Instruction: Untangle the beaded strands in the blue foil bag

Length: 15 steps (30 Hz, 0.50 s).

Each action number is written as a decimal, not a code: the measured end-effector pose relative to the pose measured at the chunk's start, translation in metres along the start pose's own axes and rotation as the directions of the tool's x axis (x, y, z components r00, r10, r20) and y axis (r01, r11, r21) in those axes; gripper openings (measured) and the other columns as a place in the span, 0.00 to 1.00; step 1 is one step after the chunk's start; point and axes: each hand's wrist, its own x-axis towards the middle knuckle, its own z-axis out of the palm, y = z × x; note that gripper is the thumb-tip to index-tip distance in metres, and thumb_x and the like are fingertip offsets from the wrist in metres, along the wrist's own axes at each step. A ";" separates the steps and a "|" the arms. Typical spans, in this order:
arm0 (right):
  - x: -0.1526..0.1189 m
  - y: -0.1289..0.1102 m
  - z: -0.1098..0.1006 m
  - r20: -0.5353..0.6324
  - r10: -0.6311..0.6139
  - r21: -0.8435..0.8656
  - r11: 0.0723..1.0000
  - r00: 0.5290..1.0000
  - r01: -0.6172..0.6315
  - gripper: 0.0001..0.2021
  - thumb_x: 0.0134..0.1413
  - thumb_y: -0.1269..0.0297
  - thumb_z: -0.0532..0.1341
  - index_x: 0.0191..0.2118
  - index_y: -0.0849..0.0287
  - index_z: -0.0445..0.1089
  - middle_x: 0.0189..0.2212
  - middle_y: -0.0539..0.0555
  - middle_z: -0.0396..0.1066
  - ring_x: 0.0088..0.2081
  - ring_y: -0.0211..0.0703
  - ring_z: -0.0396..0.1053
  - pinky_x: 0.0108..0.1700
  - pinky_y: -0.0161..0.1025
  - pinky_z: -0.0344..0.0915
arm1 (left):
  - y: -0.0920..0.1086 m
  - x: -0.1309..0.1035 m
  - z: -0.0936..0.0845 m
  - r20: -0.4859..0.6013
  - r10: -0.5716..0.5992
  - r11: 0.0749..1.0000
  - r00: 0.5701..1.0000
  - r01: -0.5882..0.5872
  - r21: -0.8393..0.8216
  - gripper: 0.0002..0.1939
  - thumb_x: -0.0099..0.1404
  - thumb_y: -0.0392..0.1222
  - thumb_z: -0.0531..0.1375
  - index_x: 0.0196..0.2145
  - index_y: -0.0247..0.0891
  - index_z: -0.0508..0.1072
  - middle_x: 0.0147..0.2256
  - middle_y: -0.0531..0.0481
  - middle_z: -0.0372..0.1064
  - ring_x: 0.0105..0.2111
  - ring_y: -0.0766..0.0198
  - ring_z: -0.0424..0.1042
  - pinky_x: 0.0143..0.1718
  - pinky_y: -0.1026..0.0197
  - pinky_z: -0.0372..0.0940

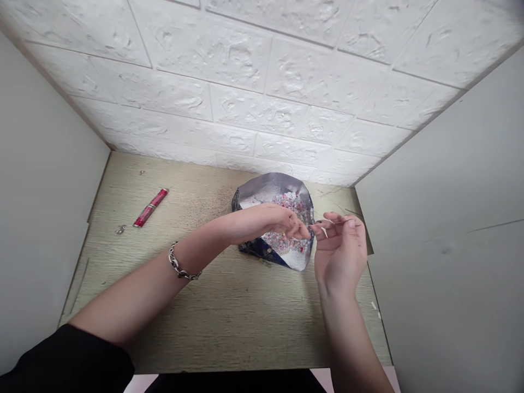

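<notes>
Left hand (267,220) above beads (295,203), right hand (339,252) beside

Black sleeve (73,357), silver chain bracelet (176,264)

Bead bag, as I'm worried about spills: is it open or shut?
Open: the bag is spread wide, with colourful beads visible inside, past the left hand.

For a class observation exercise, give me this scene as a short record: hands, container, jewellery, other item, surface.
Left hand: overlapping bag in view; grip unclear
Right hand: pinching thin strand
Container: open, silver-lined bag holding small multicoloured beads
Jewellery: chain bracelet, left wrist
Other item: slim red object, left of bag
Surface: wood-grain tabletop
</notes>
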 end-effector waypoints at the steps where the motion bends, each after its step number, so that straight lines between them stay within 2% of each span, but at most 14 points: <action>1: 0.002 -0.001 -0.001 -0.019 0.031 0.024 0.999 0.999 -0.031 0.04 0.51 0.63 0.56 0.29 0.57 0.62 0.27 0.47 0.67 0.24 0.31 0.64 0.31 0.34 0.65 | 0.000 -0.001 0.000 0.032 0.013 1.000 0.999 -0.012 -0.022 0.12 0.55 0.33 0.46 0.16 0.35 0.61 0.35 0.44 0.71 0.39 0.67 0.68 0.43 0.63 0.60; 3: 0.004 -0.002 -0.002 -0.034 0.087 0.061 0.995 0.996 -0.085 0.05 0.50 0.63 0.57 0.29 0.57 0.62 0.26 0.47 0.66 0.23 0.31 0.63 0.29 0.33 0.65 | 0.001 -0.002 -0.001 0.080 0.013 0.998 0.997 -0.008 -0.067 0.16 0.58 0.35 0.45 0.16 0.35 0.61 0.33 0.44 0.72 0.36 0.67 0.69 0.43 0.62 0.61; 6: 0.005 -0.002 -0.003 -0.014 0.126 0.084 0.989 0.992 -0.124 0.05 0.49 0.62 0.58 0.28 0.57 0.63 0.25 0.46 0.65 0.22 0.30 0.62 0.27 0.32 0.64 | 0.002 -0.004 -0.001 0.104 -0.041 0.997 0.994 0.048 -0.064 0.19 0.61 0.39 0.46 0.17 0.34 0.68 0.29 0.45 0.73 0.33 0.67 0.70 0.41 0.62 0.62; 10: 0.004 -0.003 -0.003 0.060 0.065 0.064 0.996 0.996 -0.069 0.05 0.49 0.62 0.58 0.29 0.57 0.64 0.25 0.46 0.65 0.21 0.29 0.61 0.26 0.32 0.62 | 0.002 -0.003 -0.001 0.073 -0.128 0.991 0.989 0.125 0.044 0.13 0.60 0.41 0.52 0.26 0.36 0.75 0.32 0.47 0.74 0.36 0.67 0.71 0.44 0.62 0.61; 15: 0.001 -0.003 -0.003 0.123 -0.026 0.011 1.000 0.992 0.025 0.04 0.49 0.62 0.59 0.30 0.56 0.65 0.26 0.46 0.65 0.23 0.29 0.62 0.28 0.32 0.62 | 0.002 -0.004 -0.002 0.071 -0.051 0.997 0.996 0.055 -0.053 0.15 0.60 0.40 0.52 0.20 0.35 0.73 0.31 0.48 0.74 0.35 0.68 0.70 0.43 0.63 0.61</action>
